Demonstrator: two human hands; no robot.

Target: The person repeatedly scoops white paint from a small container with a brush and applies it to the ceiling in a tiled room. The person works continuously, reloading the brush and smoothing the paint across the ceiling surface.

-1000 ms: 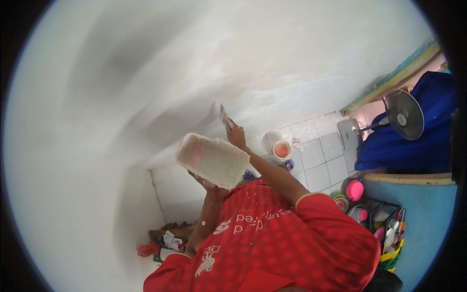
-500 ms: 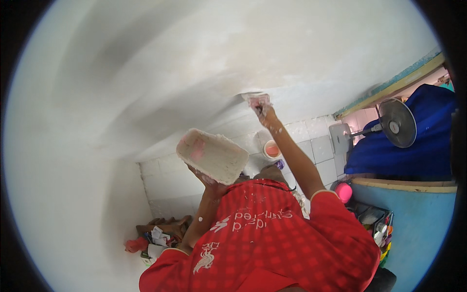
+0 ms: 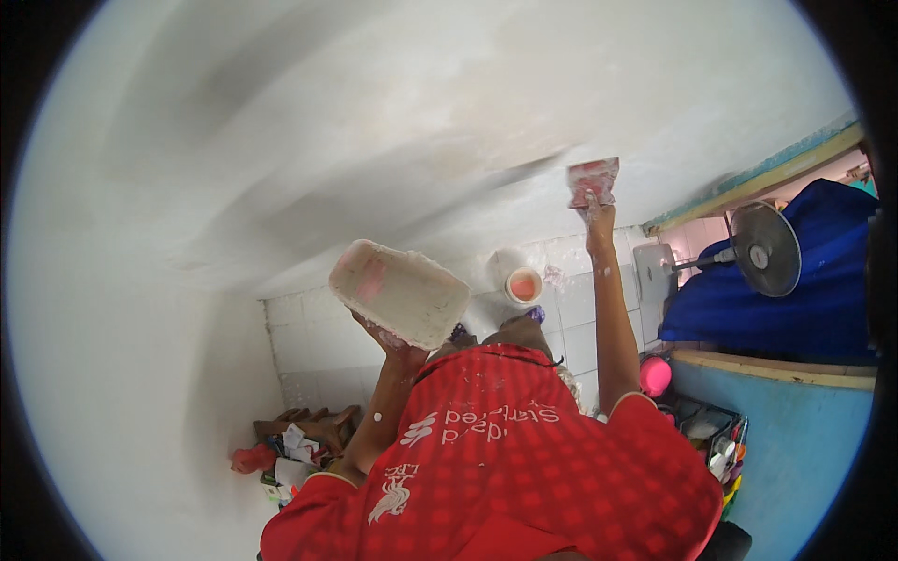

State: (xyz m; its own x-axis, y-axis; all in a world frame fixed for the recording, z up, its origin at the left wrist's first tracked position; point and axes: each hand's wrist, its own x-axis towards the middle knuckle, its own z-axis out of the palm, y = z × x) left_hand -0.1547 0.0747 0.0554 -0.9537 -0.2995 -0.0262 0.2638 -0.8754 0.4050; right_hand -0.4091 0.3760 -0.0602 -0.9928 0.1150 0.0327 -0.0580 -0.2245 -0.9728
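My left hand [image 3: 395,342] grips a shallow off-white rectangular tray [image 3: 421,292] from below, at its near left side. The tray's inside is smeared with white paste and has a pinkish patch. My right arm reaches forward, and my right hand [image 3: 597,215] is closed on a red putty knife [image 3: 593,182] with a wide flat blade coated in white. The blade is at the white wall [image 3: 449,140], which shows smooth, patchy plaster. White specks dot both my forearms.
A white bucket [image 3: 523,284] with orange-pink inside stands on the tiled floor [image 3: 323,341] by my feet. To the right are a standing fan [image 3: 765,251], a blue cloth [image 3: 725,309], a pink round thing [image 3: 655,376] and a blue partition [image 3: 804,421]. Clutter lies on a wooden rack [image 3: 327,428] at left.
My right hand has swept the putty knife to the right along the wall, and the blade now shows more fully. The tray in my left hand has shifted slightly left.
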